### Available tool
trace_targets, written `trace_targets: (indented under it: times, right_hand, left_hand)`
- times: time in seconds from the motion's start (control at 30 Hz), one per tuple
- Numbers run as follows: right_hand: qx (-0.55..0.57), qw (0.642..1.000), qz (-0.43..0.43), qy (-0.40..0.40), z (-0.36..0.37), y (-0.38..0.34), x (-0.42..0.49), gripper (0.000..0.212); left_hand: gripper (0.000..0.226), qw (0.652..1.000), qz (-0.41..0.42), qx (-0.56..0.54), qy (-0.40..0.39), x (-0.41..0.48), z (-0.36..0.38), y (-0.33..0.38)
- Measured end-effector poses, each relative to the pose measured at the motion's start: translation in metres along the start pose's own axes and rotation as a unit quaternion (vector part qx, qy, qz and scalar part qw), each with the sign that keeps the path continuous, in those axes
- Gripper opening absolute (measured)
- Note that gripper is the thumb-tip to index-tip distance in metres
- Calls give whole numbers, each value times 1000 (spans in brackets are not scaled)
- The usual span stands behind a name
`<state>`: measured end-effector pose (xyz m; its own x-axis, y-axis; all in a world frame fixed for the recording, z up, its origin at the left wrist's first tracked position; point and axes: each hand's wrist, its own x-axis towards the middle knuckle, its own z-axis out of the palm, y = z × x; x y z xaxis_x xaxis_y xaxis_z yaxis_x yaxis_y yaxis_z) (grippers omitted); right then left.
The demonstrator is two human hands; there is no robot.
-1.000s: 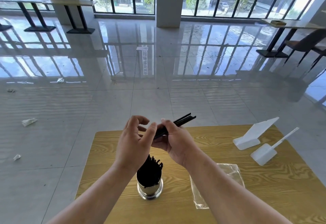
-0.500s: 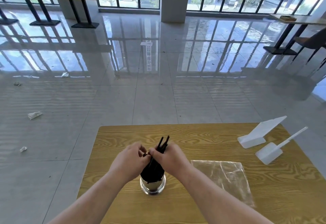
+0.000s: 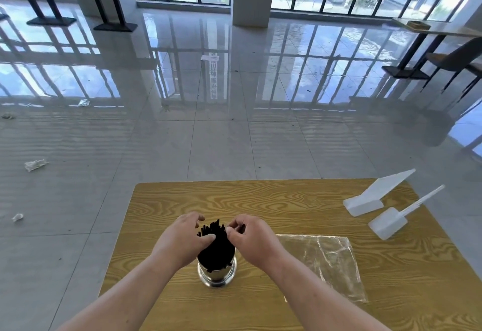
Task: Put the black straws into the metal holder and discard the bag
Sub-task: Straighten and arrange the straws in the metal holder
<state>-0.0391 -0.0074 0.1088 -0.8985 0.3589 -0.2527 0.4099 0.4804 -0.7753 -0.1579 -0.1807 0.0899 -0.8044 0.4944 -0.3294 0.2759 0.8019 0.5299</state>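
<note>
A shiny metal holder stands on the wooden table near its front edge, packed with upright black straws. My left hand cups the left side of the bundle, thumb resting against the straws and fingers spread. My right hand is at the bundle's right side, with thumb and fingertips pinched on a few straw tops. The clear plastic bag lies flat and empty on the table to the right of my right forearm.
Two white plastic pieces sit at the table's far right: a wedge-shaped stand and a scoop-like piece with a thin handle. Crumpled scraps lie on the glossy tiled floor to the left. Other tables and a chair stand far behind.
My right hand brought a handful of straws down from in front of me into the holder. Both hands now sit low around the bundle, and the bag is fully uncovered.
</note>
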Motion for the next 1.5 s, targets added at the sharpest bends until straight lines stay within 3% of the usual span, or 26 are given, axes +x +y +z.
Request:
trace_targets:
  times: [0.17, 0.33, 0.57, 0.77, 0.9, 1.03, 1.13, 1.3, 1.5]
  right_hand:
    - [43, 998, 18, 32, -6, 8, -2, 15]
    - [76, 997, 19, 3, -9, 0, 1, 28]
    - [-3, 1000, -18, 10, -7, -10, 3, 41]
    - [28, 1000, 8, -6, -5, -9, 3, 37]
    - [39, 999, 20, -1, -5, -3, 1, 39]
    - [40, 999, 26, 1, -9, -3, 1, 38]
    - [40, 999, 20, 3, -12, -5, -2, 38]
    - [23, 999, 29, -21, -16, -5, -9, 33]
    - [29, 999, 32, -15, -24, -6, -19, 31]
  left_hand:
    - [67, 996, 71, -22, 50, 0, 3, 13]
    - [60, 994, 95, -20, 47, 2, 7, 27]
    - [28, 993, 86, 73, 23, 9, 5, 22]
    - [4, 989, 94, 109, 26, 14, 1, 20]
    - [14, 983, 108, 146, 14, 15, -1, 21]
    - [7, 982, 110, 154, 12, 14, -4, 21]
    - [37, 978, 118, 172, 12, 13, -4, 19]
    - [14, 969, 114, 220, -7, 9, -3, 17]
    - [12, 975, 100, 199, 13, 3, -10, 25]
